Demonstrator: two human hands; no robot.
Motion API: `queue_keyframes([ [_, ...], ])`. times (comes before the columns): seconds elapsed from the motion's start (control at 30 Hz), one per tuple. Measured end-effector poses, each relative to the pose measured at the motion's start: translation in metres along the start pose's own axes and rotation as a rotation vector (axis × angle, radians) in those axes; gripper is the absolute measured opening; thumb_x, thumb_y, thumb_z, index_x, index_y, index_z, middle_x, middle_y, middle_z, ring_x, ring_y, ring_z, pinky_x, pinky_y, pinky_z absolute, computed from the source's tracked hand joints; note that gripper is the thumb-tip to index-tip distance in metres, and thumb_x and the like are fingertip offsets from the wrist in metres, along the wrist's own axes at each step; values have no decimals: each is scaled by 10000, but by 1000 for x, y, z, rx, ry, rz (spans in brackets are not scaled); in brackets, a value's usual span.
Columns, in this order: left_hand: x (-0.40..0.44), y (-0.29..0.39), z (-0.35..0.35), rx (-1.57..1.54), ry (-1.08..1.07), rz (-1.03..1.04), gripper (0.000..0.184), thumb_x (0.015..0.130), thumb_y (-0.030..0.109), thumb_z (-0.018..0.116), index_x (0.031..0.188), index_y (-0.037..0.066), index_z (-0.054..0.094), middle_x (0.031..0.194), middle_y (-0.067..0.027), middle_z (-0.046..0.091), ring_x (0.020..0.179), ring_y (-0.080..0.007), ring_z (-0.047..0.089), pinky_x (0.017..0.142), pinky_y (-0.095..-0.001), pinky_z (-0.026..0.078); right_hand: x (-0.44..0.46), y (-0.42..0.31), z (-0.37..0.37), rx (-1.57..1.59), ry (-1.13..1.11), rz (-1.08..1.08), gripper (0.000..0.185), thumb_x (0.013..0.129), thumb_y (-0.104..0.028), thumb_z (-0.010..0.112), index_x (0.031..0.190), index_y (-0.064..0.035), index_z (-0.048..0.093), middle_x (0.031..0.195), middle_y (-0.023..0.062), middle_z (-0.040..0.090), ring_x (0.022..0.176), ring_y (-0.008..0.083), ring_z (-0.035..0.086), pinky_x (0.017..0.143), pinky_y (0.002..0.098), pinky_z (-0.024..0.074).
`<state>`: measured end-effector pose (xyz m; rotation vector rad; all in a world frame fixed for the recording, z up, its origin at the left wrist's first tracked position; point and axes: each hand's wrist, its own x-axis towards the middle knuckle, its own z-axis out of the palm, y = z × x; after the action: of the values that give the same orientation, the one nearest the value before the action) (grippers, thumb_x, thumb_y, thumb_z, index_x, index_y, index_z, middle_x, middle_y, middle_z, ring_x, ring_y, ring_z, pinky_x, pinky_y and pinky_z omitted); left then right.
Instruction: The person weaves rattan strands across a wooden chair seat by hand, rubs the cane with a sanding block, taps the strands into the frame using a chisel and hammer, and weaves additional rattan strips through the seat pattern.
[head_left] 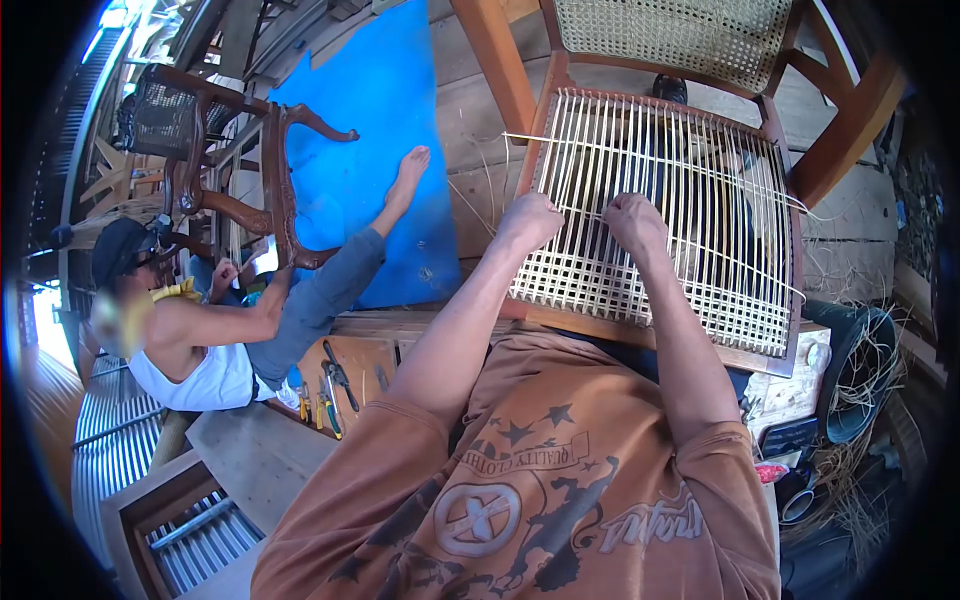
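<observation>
A wooden chair frame [785, 190] lies before me, its seat strung with pale cane strands [600, 125]. Close to my body the strands form a woven grid [600, 290]; farther off they run mostly lengthwise, with a few loose cross strands. My left hand [530, 220] is closed at the left part of the seat, over the strands. Near the middle of the seat, my right hand [637, 220] is closed too, its fingers curled down to the cane. What either hand pinches is too small to make out.
At the left another person [200, 330] sits by a carved dark chair [275, 190], one leg across a blue sheet [350, 150]. Pliers and other tools [333, 390] lie on wood between us. A dark bucket [860, 370] with cane scraps stands at the right.
</observation>
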<state>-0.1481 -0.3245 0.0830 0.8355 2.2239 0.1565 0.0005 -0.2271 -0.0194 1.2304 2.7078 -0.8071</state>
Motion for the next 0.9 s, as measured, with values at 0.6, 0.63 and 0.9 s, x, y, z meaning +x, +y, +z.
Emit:
queue_keyframes([
  [0.6,-5,4,10,273,109,-124,186,825,229,613,952,129,706,994,-157,685,1003,-317,641,877,-410,490,-24,-57,-66,232,-223,413,289,908,-282,471,1081,-156,666,1037,76,690,982,279,632,957,487,381],
  [0.63,-7,8,5,232,104,-137,197,820,227,610,957,120,703,998,-161,683,1006,-319,639,878,-410,489,-22,-57,-64,213,-257,418,278,907,-273,471,1075,-168,667,1023,72,688,992,276,610,984,495,351],
  [0.9,-6,0,-4,80,8,-72,254,811,167,541,961,22,686,1018,-212,663,1015,-372,619,890,-440,476,-25,-52,-64,340,-231,414,273,913,-218,463,1072,-184,682,1076,87,673,1054,271,568,990,468,323],
])
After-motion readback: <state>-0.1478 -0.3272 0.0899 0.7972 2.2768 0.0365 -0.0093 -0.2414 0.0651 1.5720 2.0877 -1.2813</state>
